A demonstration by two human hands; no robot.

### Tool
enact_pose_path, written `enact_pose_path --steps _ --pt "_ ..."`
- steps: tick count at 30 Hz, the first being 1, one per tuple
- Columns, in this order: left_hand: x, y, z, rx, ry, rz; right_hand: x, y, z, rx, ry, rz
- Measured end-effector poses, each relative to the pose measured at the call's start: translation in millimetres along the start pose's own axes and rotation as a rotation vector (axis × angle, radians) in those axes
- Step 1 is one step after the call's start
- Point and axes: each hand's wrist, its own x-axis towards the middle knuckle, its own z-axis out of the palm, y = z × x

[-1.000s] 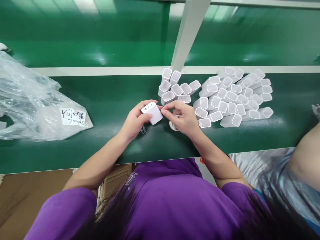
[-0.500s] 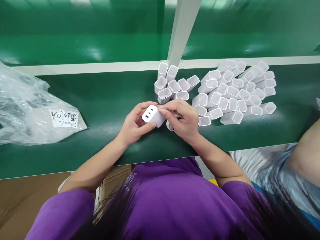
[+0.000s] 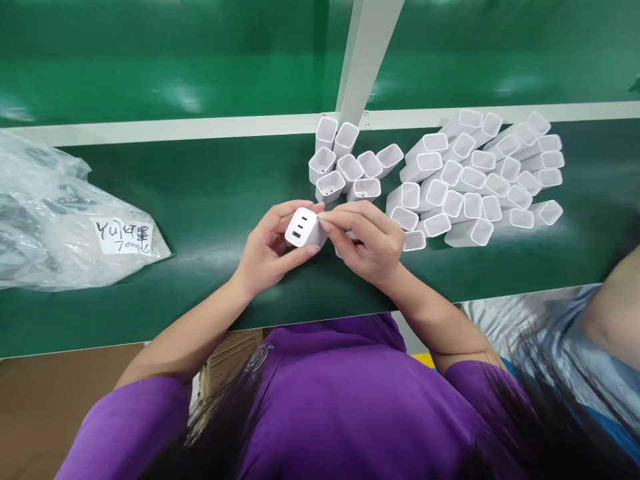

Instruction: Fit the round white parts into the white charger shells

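A hand could slip along the table between the plastic bag and the person's left hand. Over by the right hand it's tighter: white casings crowd just beyond and beside it, and a pale post blocks the way behind them.

"What's the surface at your end?"

"I'm looking down on a green bench, glossy, with a white strip along its back."

"And lying on it?"

"On my left, a clear plastic bag with a handwritten label. Near the middle I see a small cluster of white shells, open ends toward my camera. Just right of that, a bigger cluster of the same shells, packed close together."
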Motion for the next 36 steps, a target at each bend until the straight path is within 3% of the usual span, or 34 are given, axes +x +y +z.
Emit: enact_pose_path --steps 4,13,19,26,31,36 --pt "-2 -2 -0.8 0.094 -0.001 0.074 0 1 1 -0.037 0.021 -0.053" --pt "-4 -6 -2.5 0.217 0.080 0.094 -7 -7 7 0.012 -0.018 0.037" --pt "-1 -7 -4.0 0.427 0.190 0.174 -14 -17 17 -0.041 -0.079 -0.121" --pt "-2 -6 -4.6 0.445 0.198 0.271 -14 -19 19 -0.037 0.004 -0.137" --pt "-2 -8 -8.1 0.497 0.215 0.251 -14 -19 20 -0.122 -0.010 -0.163" --pt "-1 -10 -10.9 0.671 0.222 0.349 -16 -19 21 -0.145 -0.002 -0.215"
